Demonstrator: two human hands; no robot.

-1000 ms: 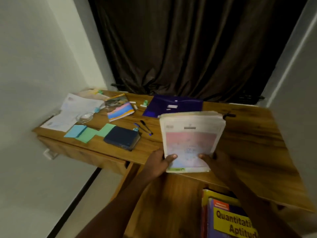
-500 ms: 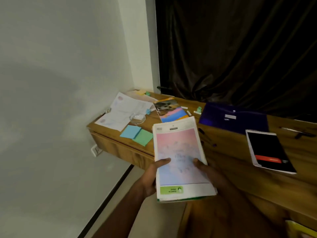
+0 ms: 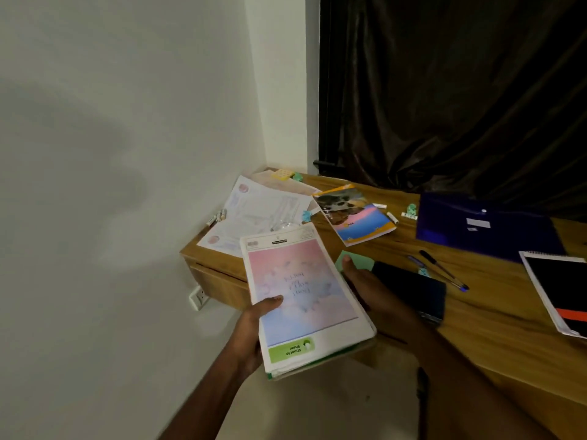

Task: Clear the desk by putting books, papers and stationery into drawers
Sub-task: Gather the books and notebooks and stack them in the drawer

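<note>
Left hand [image 3: 254, 328] and right hand [image 3: 371, 290] together hold one pink notebook [image 3: 301, 296], lower centre; two pens [image 3: 444, 271] lie right; notepad [image 3: 562, 290] cut off by the right edge.

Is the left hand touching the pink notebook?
Touching. The head view shows the left hand gripping the pink notebook, thumb on its cover.
</note>
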